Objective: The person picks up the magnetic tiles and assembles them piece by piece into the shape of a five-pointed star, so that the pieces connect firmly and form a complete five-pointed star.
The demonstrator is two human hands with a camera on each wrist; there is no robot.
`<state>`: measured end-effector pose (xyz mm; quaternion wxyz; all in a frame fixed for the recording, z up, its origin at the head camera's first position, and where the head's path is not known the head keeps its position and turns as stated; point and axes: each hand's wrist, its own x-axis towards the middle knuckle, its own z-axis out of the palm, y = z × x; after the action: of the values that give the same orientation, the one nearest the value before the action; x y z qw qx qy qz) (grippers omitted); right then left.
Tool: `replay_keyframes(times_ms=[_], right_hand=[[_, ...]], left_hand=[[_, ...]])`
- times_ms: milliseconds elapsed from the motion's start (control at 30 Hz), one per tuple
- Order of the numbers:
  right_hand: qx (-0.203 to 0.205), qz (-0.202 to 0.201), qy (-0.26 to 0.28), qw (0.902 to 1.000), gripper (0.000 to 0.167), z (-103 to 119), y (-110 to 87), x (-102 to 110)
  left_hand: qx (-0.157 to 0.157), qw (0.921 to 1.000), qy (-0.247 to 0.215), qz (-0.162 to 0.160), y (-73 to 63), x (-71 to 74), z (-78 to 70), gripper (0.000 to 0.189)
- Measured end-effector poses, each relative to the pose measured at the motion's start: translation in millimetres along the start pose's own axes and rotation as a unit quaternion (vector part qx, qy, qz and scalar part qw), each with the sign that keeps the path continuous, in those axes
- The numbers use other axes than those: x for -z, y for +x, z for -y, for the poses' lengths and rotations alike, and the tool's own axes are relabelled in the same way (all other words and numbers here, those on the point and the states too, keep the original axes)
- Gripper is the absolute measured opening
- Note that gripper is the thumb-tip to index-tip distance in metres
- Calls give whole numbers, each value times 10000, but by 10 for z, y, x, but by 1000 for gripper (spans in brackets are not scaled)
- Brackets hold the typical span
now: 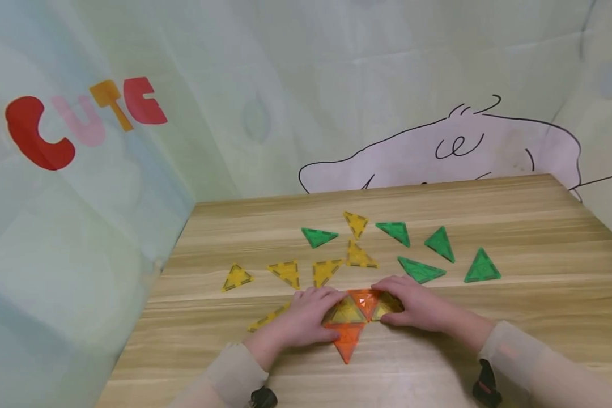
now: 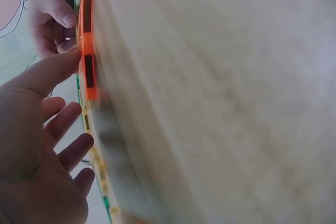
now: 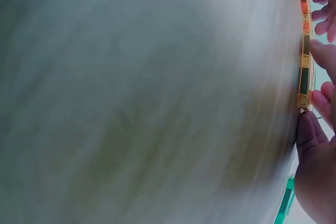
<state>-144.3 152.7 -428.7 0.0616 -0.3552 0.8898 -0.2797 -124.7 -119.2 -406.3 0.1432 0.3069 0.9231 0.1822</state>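
A row of translucent triangular magnetic tiles lies edge to edge in front of me in the head view. It has a yellow triangle [image 1: 349,310], an orange triangle [image 1: 365,301] and another yellow triangle [image 1: 382,309] at its right end. Below the left yellow one, a second orange triangle [image 1: 348,342] points toward me. My left hand [image 1: 308,317] holds the joined tiles from the left, its thumb against the lower orange triangle and its forefinger near the top edge. From the right, my right hand [image 1: 419,303] pinches the right yellow triangle between thumb and fingers.
Behind the hands several loose yellow triangles [image 1: 284,273] and several green triangles [image 1: 481,266] are spread over the wooden table [image 1: 183,340]. Another yellow tile [image 1: 266,319] is partly hidden by my left hand. A printed curtain [image 1: 265,102] hangs beyond the far edge.
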Motion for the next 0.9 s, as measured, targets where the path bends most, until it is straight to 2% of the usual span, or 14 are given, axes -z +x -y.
replay_keyframes(times_ms=[200,367,567,700,900], right_hand=[[-173,-65,136,9997,60,-9,-26,52],[-289,-99,23,9995,58,12,-36,116],[-96,-194,-106,9997,57,1,-59,141],[-83,-197,-114,9997,56,-2,-84,161],[-179,-188,-60,9996,56,0,-120,177]], left_hand=[[12,9984,-390,-420,-77,105,88,72],[100,9967,-500,-638,-252,161,277,71],[330,9931,-664,-912,-488,196,515,65],[534,9915,-686,-965,-620,229,612,62],[643,9888,-736,-1125,-741,253,750,59]])
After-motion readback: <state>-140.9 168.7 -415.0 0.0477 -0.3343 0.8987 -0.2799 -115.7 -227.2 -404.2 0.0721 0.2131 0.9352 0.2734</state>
